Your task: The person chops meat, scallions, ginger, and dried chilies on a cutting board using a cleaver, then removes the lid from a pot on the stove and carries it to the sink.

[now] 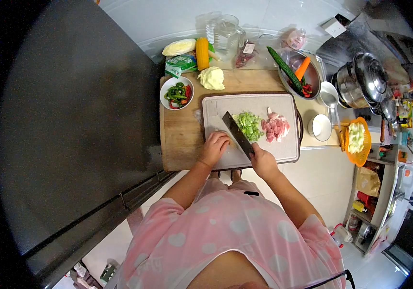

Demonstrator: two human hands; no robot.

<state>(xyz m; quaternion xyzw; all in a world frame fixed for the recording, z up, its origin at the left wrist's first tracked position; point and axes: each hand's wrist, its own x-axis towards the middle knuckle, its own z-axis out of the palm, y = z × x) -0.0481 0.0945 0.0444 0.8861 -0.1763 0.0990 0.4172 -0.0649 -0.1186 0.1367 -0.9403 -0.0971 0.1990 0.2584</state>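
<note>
On the pale cutting board (278,150), a knife (238,134) slanting diagonally, handle toward the person.

Kitchen, with pots (358,83) and cutting board (281,151)

Dark rectangular steel cleaver (238,136): handle hidden within right hand (264,162). Pale food piece (232,141): partly covered by left hand (214,148); identity unclear. Print on green-and-white plastic packet (181,64) is too small to read. Black-framed glasses (347,273) are cut off at bottom edge.
</note>
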